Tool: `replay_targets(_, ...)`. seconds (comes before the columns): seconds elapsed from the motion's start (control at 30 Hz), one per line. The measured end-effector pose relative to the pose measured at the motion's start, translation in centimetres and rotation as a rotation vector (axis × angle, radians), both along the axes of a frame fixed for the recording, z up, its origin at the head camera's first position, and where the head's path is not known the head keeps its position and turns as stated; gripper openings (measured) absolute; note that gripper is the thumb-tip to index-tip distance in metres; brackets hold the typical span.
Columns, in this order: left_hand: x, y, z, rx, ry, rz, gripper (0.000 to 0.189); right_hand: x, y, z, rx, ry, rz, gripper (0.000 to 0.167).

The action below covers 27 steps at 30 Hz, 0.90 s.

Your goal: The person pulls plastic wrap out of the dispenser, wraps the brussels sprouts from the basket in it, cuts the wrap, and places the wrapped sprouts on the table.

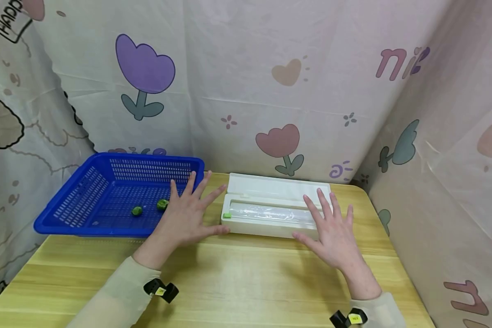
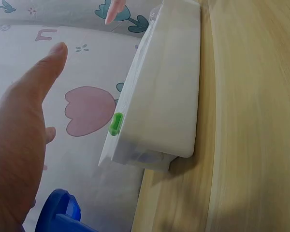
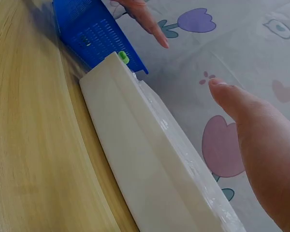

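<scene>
A white cling film dispenser box [image 1: 254, 227] lies on the table with its lid [image 1: 270, 186] folded back. Inside it shows a roll of clear film [image 1: 270, 212], and a green slider [image 1: 227, 215] sits at its left end. My left hand [image 1: 188, 216], fingers spread, hovers between the blue basket [image 1: 119, 231] and the box's left end. Spread likewise, my right hand [image 1: 334, 234] is over the box's right end and hides part of it. Both hands hold nothing. In the basket lie two small green vegetables, one [image 1: 137, 211] in plain view and one [image 1: 162, 204] beside my left hand.
The wooden table [image 1: 246, 282] runs up to a patterned curtain [image 1: 229, 68] at the back, with more curtain at both sides. The basket stands at the back left, overhanging the table's left edge. A small black camera is strapped on each wrist.
</scene>
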<state>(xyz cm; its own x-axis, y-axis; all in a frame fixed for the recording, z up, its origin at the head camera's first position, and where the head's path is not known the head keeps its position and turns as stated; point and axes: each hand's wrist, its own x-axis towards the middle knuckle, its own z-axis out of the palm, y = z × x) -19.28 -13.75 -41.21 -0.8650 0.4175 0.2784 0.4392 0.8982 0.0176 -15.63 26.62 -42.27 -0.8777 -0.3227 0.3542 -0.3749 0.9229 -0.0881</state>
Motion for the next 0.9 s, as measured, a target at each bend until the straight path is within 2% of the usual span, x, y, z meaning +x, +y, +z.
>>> replay_targets(0.73,0.1,1.0,0.3,0.075,-0.036,-0.004,0.108,-0.2,1.2,0.2,-0.074,0.006,0.01,0.095)
replay_targets(0.9,-0.1,1.3,0.3,0.12,-0.045,-0.019,0.107,-0.3,1.5,0.0,-0.111,0.011,0.03,0.093)
